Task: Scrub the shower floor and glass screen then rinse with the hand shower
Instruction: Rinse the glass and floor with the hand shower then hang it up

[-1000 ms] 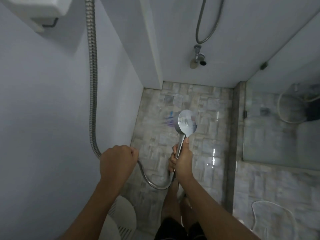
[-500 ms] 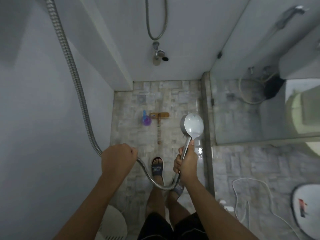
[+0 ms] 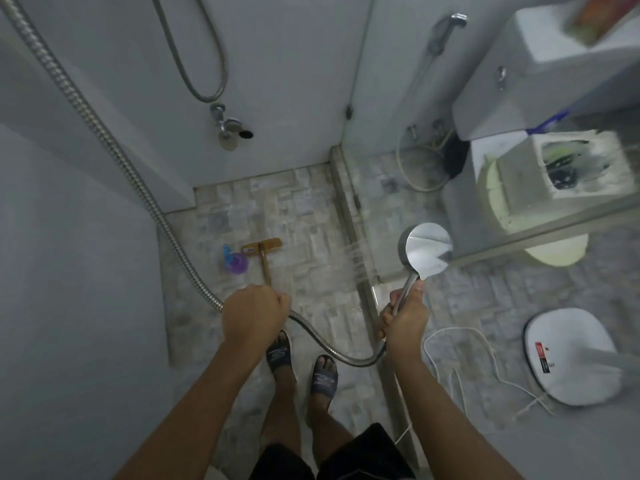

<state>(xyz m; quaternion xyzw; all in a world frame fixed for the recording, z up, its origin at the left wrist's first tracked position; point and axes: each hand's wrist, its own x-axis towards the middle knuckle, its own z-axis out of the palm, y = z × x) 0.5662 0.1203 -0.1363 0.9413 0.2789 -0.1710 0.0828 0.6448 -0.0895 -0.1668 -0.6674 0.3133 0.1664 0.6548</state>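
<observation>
Rinse phase, judging by the spray. Right hand (image 3: 403, 318) has its fingers wrapped tight around the chrome handle of the hand shower (image 3: 425, 249), thumb pressed up along the stem. Left hand (image 3: 254, 315) is a closed fist on the metal hose (image 3: 114, 157), fingers curled together, feeding slack.

Change over the last second: the head of the hand shower has swung from over the middle of the shower floor (image 3: 304, 209) to the right, and now sits right at the lower edge of the glass screen (image 3: 398, 188). Water streaks leave its left side, angled down toward the base of the glass screen and the curb under it. Camera has also panned right, so the toilet (image 3: 540, 188) and a white lid-like object (image 3: 575, 358) now show beyond the glass screen. My read: floor rinsing is giving way to rinsing the glass, starting low; the upper pane likely still needs a pass.

Scrub brush (image 3: 263, 251) with wooden handle lies on the floor left of the glass screen, a purple bottle (image 3: 237, 263) just beside it, both untouched, so scrubbing looks finished.

Writing: a red and black label on the white object, too small to read. Sandals (image 3: 278, 355) carry a pale logo, illegible. No readable brand anywhere.
</observation>
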